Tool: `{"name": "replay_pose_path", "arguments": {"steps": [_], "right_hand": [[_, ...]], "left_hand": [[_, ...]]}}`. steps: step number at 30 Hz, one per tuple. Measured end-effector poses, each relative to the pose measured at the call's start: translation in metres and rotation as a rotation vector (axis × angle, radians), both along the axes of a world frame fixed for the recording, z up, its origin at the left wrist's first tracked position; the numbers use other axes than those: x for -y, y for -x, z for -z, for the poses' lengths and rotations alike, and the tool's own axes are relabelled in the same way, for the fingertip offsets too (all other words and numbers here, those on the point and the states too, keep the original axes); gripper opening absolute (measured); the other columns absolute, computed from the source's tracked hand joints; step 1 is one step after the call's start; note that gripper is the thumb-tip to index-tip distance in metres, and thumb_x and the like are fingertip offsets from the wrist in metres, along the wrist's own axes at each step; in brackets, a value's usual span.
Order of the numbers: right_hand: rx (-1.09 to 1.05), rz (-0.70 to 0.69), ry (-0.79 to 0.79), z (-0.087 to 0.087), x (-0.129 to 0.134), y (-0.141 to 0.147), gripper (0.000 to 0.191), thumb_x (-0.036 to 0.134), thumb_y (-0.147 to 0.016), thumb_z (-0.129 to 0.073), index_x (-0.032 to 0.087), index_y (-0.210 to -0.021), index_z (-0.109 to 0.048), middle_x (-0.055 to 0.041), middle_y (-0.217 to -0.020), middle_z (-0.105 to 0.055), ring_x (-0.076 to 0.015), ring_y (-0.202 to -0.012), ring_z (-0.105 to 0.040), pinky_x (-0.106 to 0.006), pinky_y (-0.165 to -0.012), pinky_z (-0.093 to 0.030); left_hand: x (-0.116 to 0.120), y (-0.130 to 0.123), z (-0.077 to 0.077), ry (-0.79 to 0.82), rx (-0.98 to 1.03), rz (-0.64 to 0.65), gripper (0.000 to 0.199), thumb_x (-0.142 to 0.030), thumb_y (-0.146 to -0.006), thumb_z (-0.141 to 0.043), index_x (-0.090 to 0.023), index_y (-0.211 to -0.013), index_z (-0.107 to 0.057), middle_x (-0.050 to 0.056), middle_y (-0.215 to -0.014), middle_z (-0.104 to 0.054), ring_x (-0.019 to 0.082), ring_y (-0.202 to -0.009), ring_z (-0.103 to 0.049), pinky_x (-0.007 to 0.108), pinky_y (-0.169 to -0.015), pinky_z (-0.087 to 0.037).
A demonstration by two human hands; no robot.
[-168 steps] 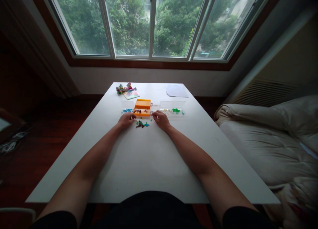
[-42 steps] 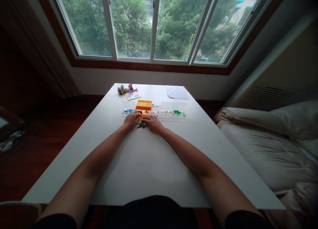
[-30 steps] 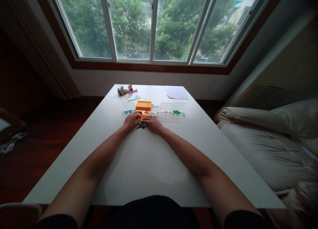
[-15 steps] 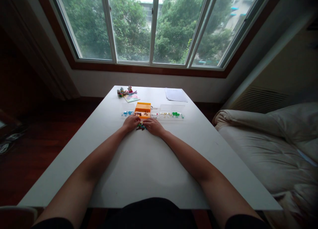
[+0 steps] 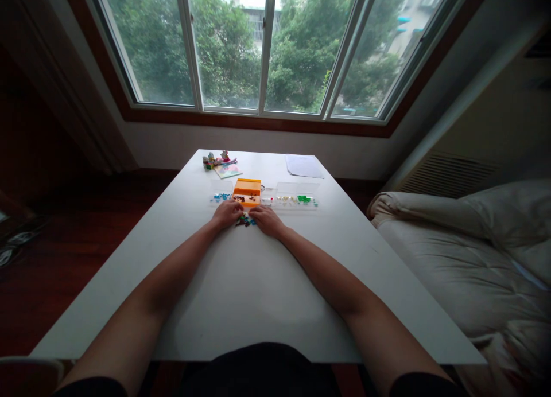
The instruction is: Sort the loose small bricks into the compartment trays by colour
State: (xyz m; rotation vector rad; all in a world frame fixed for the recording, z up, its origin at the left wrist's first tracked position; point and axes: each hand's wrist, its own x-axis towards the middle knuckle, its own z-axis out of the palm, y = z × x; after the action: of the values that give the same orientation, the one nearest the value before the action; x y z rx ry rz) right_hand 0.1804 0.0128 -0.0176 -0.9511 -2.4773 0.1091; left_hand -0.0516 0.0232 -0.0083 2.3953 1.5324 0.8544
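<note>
My left hand (image 5: 227,213) rests at the left of a small heap of mixed colored bricks (image 5: 245,220), by the front edge of an open orange box (image 5: 248,185). Its fingers are curled together; what they hold, if anything, is too small to make out. On the heap's right side lies my right hand (image 5: 267,220), fingers stretched toward the bricks and touching or just above them. Dark brown pieces (image 5: 240,199) lie inside the orange box. Left of the box, a clear case holds blue pieces (image 5: 222,196). To its right, clear cases contain pale pieces (image 5: 285,199) and green pieces (image 5: 303,199).
Small brick-built figures (image 5: 209,160) and a colorful booklet (image 5: 228,170) sit at the white table's (image 5: 258,288) far left. Paper sheets (image 5: 305,166) lie at the far right. A beige sofa (image 5: 434,253) stands to the right, and a window is beyond the table.
My right hand has shifted very slightly at the heap, and a few bricks lie a little differently. My left hand stays in nearly the same place.
</note>
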Motion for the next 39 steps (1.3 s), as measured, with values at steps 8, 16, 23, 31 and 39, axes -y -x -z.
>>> {"name": "replay_pose_path", "arguments": {"steps": [8, 16, 23, 31, 39], "right_hand": [[-0.183, 0.135, -0.093, -0.009, -0.006, -0.015, 0.035, 0.018, -0.101, -0.047, 0.021, -0.129, -0.069, -0.0103, -0.132, -0.064, -0.0243, -0.125, -0.054, -0.041, -0.109, -0.04], [-0.527, 0.539, -0.115, -0.016, -0.027, -0.058, 0.04, 0.021, -0.099, -0.039, 0.014, -0.122, -0.071, -0.0155, -0.125, -0.065, -0.028, -0.12, -0.055, -0.046, -0.109, -0.039], [-0.522, 0.583, -0.146, -0.01, -0.034, -0.065, 0.034, 0.021, -0.096, -0.044, 0.015, -0.109, -0.074, -0.0136, -0.113, -0.068, -0.0273, -0.109, -0.059, -0.043, -0.103, -0.044], [-0.251, 0.197, -0.039, -0.006, -0.018, -0.037, 0.022, 0.02, -0.096, -0.054, 0.021, -0.102, -0.075, -0.007, -0.1, -0.07, -0.0226, -0.099, -0.06, -0.035, -0.094, -0.047], [-0.082, 0.127, 0.023, -0.002, -0.012, -0.031, 0.022, 0.021, -0.09, -0.068, 0.024, -0.111, -0.074, -0.0057, -0.1, -0.065, -0.0214, -0.102, -0.057, -0.034, -0.094, -0.048]], "left_hand": [[0.001, -0.001, -0.001, 0.004, 0.021, 0.002, 0.018, -0.027, -0.085, -0.066, -0.022, -0.098, -0.077, 0.005, -0.095, -0.07, 0.021, -0.091, -0.065, 0.034, -0.089, -0.052], [0.003, -0.001, -0.001, 0.052, 0.113, 0.001, 0.041, -0.021, -0.086, -0.061, -0.021, -0.126, -0.068, 0.005, -0.097, -0.071, 0.019, -0.081, -0.064, 0.029, -0.075, -0.051], [0.003, 0.0, -0.003, 0.035, 0.08, 0.038, 0.031, -0.02, -0.085, -0.061, -0.021, -0.113, -0.073, 0.006, -0.098, -0.073, 0.021, -0.086, -0.066, 0.032, -0.082, -0.052], [0.003, 0.001, -0.003, 0.017, 0.086, 0.119, 0.019, -0.018, -0.084, -0.061, -0.022, -0.094, -0.077, 0.006, -0.1, -0.074, 0.02, -0.088, -0.068, 0.034, -0.089, -0.053], [0.003, 0.002, -0.005, 0.026, 0.087, 0.113, 0.014, -0.018, -0.083, -0.066, -0.022, -0.09, -0.077, 0.005, -0.097, -0.073, 0.021, -0.091, -0.067, 0.035, -0.089, -0.053]]}}
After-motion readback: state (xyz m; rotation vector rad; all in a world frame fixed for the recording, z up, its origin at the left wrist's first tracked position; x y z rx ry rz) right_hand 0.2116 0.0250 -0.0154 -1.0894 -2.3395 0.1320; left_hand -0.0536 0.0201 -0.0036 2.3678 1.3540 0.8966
